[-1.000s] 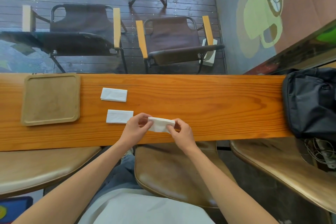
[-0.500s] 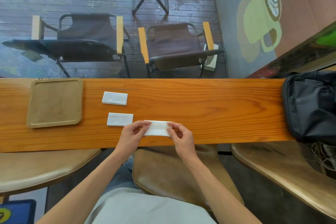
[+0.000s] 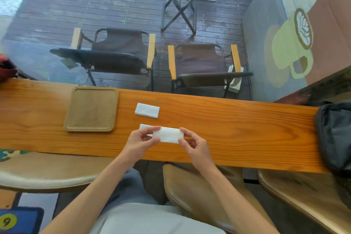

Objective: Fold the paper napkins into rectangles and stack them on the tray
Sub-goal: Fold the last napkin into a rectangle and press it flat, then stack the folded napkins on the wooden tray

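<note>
Head view: left hand and right hand pinch opposite ends of one folded napkin. Two more napkins lie beside the tray on the counter.

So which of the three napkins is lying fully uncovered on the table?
The far napkin, beside the tray. The near one is partly hidden; both hands hold the third.

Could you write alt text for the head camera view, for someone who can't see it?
Two hands, left hand and right hand, hold a folded white napkin over a wooden counter. Two more folded napkins lie beside a bare wooden tray.
</note>
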